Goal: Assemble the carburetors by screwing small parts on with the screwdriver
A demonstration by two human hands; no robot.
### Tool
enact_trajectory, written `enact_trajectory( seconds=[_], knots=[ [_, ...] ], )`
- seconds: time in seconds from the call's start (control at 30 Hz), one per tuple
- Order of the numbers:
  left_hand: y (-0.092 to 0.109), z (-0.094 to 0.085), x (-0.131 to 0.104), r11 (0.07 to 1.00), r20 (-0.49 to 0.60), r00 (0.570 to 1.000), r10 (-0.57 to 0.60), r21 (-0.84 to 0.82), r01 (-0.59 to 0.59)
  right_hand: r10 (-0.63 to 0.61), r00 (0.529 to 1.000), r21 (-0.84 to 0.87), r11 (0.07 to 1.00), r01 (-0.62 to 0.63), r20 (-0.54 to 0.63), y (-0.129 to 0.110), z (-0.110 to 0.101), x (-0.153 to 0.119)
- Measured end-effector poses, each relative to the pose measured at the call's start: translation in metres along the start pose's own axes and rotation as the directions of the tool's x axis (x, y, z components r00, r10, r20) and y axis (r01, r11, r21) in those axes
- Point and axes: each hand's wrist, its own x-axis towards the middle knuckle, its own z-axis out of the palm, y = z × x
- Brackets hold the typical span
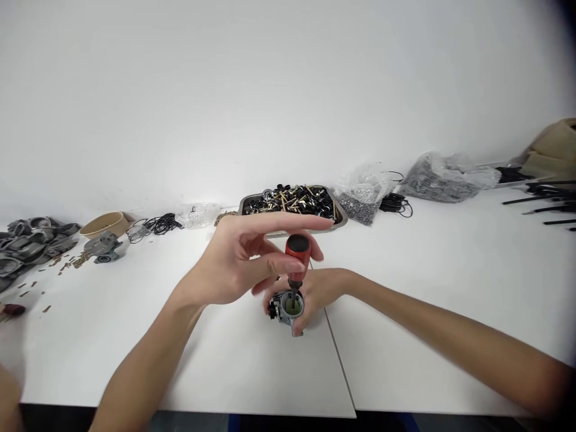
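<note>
My left hand (234, 258) is closed around a screwdriver (298, 255) with a red handle and black cap, its index finger stretched out past the handle. The screwdriver stands nearly upright, its tip down inside the round bore of a small grey metal carburetor body (287, 321). A brass-coloured plate shows in that bore; whether the tip sits on a screw cannot be made out. My right hand (321, 291) grips the carburetor body from its far and right sides and steadies it low over the white table (252, 372).
Behind my hands is a metal tray (344, 217) of black and brass parts. Bags of small parts (360, 201) and black rings (396, 204) line the wall. At left are grey castings (33, 246), a tan bowl (105, 225) and another carburetor body (103, 246). Someone's arm (6, 390) shows at the left edge.
</note>
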Motion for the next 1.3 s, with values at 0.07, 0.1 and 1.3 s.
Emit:
enact_trajectory(
  seconds=[0.07, 0.1, 1.3],
  knots=[
    [0.003, -0.004, -0.002, 0.999, 0.041, 0.999, -0.015, -0.034, 0.016, -0.013, 1.0, -0.005, 1.0, 0.013, -0.002, 0.001, 0.0, 0.001],
    [0.003, -0.005, -0.002, 0.999, 0.05, 0.999, -0.007, -0.047, 0.009, -0.01, 1.0, -0.01, 1.0, 0.01, -0.006, 0.001, 0.0, 0.001],
    [-0.004, -0.007, 0.0, 0.997, -0.037, 0.997, 0.074, 0.035, -0.073, -0.036, 0.999, -0.025, 0.999, 0.036, -0.012, 0.003, 0.001, 0.001]
  ],
)
